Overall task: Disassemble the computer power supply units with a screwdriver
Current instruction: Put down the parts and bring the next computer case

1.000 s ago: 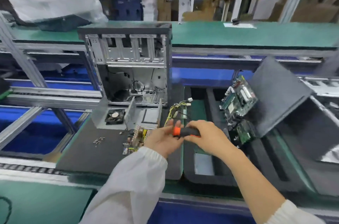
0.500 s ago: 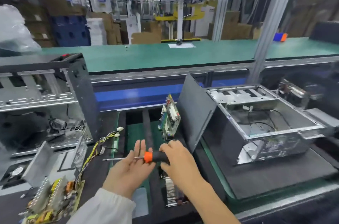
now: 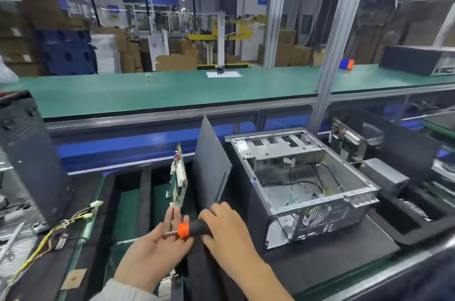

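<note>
My right hand point(image 3: 226, 231) grips the black and orange handle of a screwdriver point(image 3: 183, 230). Its metal shaft lies across the flat palm of my left hand point(image 3: 157, 249), fingers straight, and the tip pokes out to the left. An open desktop case point(image 3: 302, 182) lies on its side to the right of my hands, with a mesh-walled power supply unit point(image 3: 317, 217) in its near corner. A yellow and black wire bundle point(image 3: 61, 229) from a dismantled power supply trails in from the lower left.
A dark side panel point(image 3: 211, 165) leans against the open case. A green circuit board point(image 3: 178, 175) stands upright in a black foam tray point(image 3: 145, 187). A dark tower case point(image 3: 27, 153) is at the left. More cases and boards are at the far right.
The view has swung right and upward: the left case and dismantled supply slid out of view, and the open case on the right came in. Both hands still hold the screwdriver the same way.
</note>
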A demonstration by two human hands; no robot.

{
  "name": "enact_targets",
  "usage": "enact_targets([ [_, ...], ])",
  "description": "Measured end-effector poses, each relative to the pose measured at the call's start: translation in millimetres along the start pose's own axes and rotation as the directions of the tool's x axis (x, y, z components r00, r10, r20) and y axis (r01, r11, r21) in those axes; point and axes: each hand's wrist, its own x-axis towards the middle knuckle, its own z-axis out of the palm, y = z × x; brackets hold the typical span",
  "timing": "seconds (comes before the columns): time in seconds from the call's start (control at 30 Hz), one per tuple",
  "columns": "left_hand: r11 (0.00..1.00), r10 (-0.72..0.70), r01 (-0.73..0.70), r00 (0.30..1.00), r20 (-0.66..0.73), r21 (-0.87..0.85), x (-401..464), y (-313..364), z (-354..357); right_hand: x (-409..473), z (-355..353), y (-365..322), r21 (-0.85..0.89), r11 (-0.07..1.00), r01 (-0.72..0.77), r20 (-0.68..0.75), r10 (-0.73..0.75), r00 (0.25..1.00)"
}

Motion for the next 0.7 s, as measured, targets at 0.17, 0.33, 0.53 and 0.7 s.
enact_targets([
  [0.17,1.000,0.005,-0.006,1.000,0.017,0.016,2,0,1,-2,2,0,-0.004,0.999,-0.042,0.011,0.042,0.999],
  [0.33,0.998,-0.034,0.032,0.999,0.033,0.054,0,-1,0,-4,-1,-3,-0.022,0.995,-0.102,0.020,0.102,0.995],
  [0.53,0.994,-0.039,0.028,0.993,0.115,0.101,-2,4,3,-2,-4,-11,-0.047,0.992,-0.115,-0.006,0.115,0.993],
  [0.7,0.993,-0.061,0.050,0.993,0.103,0.110,1,11,2,2,-5,-16,-0.066,0.992,-0.105,-0.005,0.105,0.994],
])
